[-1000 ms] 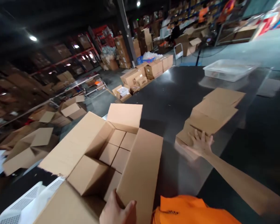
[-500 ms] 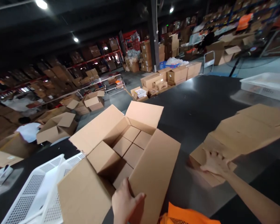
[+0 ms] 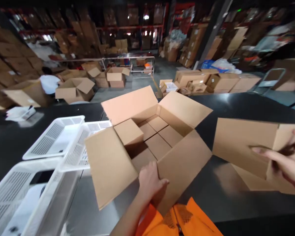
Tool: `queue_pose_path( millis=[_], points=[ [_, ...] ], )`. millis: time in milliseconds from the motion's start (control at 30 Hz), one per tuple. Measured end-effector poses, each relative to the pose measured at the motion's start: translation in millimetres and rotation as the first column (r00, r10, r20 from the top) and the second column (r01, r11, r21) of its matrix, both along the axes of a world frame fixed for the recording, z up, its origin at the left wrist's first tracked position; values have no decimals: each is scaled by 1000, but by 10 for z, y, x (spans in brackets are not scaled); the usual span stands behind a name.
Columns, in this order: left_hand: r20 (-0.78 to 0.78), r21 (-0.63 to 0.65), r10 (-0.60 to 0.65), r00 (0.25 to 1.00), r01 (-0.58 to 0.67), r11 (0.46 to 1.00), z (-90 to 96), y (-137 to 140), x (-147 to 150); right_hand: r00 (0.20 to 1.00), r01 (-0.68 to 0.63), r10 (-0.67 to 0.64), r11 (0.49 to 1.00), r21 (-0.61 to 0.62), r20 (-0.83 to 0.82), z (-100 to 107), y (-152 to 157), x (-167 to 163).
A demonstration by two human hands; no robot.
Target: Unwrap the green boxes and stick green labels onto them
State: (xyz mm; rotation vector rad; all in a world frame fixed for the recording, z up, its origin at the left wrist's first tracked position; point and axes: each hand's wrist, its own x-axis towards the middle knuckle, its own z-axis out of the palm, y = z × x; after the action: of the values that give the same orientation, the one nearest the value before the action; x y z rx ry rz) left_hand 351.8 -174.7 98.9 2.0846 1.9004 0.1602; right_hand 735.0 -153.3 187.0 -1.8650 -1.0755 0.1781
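A large open cardboard box (image 3: 124, 106) stands in the middle of the black table with its flaps spread. Inside it lie several smaller brown boxes (image 3: 162, 139); one at the left sits higher than the others. My left hand (image 3: 149, 180) is closed over the near edge of the big box, its thumb against the outside of the near right flap. At the right, a folded piece of cardboard (image 3: 243, 141) is raised at a tilt off the table. My right hand (image 3: 287, 160) grips it, thumb on its face and fingers at its right side, partly cut off by the frame edge.
White perforated plastic baskets (image 3: 56, 136) stand left of the box, one holding a dark flat object (image 3: 41, 177). A small white tray (image 3: 21, 113) lies farther left. Beyond the black table (image 3: 248, 103) are stacked cartons (image 3: 226, 82) and a person in white (image 3: 49, 83).
My view has swung left and levelled. My right hand, earlier spread flat on the cardboard, now holds it lifted and folded up. My left hand stays at the box edge.
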Motion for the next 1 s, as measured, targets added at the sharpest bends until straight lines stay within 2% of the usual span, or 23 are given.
queue_pose_path(
  millis=[100, 167, 200, 267, 333, 367, 433, 500, 533, 567, 600, 667, 700, 733, 767, 833, 867, 933, 1000],
  points=[
    [106, 99, -74, 992, 64, 993, -115, -38, -31, 966, -245, 253, 960, 137, -46, 353, 370, -728],
    [211, 138, -119, 970, 91, 986, -208, -113, -49, 889, -452, 457, 887, 96, -35, 436, 623, -1220],
    [266, 107, -108, 958, 82, 991, -248, -159, -58, 836, -546, 548, 836, 50, -36, 451, 743, -1460],
    [345, -35, 13, 938, -1, 999, -302, -248, -84, 730, -682, 682, 721, -119, -49, 463, 956, -1915],
    [351, -152, 170, 921, -124, 981, -315, -312, -128, 642, -730, 765, 590, -344, -49, 473, 1123, -2321],
    [331, -159, 242, 912, -198, 967, -311, -330, -157, 606, -722, 795, 529, -445, -37, 481, 1187, -2498],
    [282, -39, 351, 893, -355, 934, -298, -339, -222, 547, -676, 837, 442, -590, 0, 505, 1285, -2783],
    [240, 180, 386, 891, -432, 884, -295, -320, -279, 526, -649, 850, 409, -642, 9, 545, 1348, -2978],
    [224, 277, 379, 898, -431, 859, -299, -305, -298, 536, -652, 844, 409, -639, -7, 570, 1367, -3051],
    [213, 344, 362, 907, -417, 841, -305, -289, -308, 560, -657, 828, 436, -616, -11, 597, 1379, -3115],
    [207, 384, 348, 914, -403, 831, -310, -272, -310, 592, -652, 806, 488, -581, 13, 621, 1381, -3175],
    [206, 399, 328, 922, -385, 832, -311, -246, -300, 641, -593, 756, 596, -542, 130, 645, 1360, -3298],
    [209, 389, 325, 922, -383, 838, -304, -237, -294, 637, -548, 746, 615, -567, 194, 640, 1339, -3357],
    [210, 373, 324, 922, -382, 846, -292, -232, -291, 611, -504, 756, 600, -622, 234, 625, 1316, -3409],
    [209, 356, 325, 922, -381, 853, -277, -231, -292, 571, -474, 788, 545, -692, 230, 604, 1295, -3446],
    [191, 319, 322, 927, -369, 873, -242, -237, -308, 483, -476, 865, 390, -788, 136, 575, 1266, -3459],
    [174, 303, 309, 935, -350, 886, -225, -243, -320, 445, -504, 891, 336, -796, 94, 576, 1264, -3434],
    [138, 278, 265, 954, -294, 915, -198, -254, -345, 407, -574, 913, 282, -769, 31, 618, 1284, -3345],
    [114, 265, 221, 969, -244, 933, -179, -258, -361, 414, -629, 910, 293, -720, 8, 683, 1320, -3264]
  ],
)
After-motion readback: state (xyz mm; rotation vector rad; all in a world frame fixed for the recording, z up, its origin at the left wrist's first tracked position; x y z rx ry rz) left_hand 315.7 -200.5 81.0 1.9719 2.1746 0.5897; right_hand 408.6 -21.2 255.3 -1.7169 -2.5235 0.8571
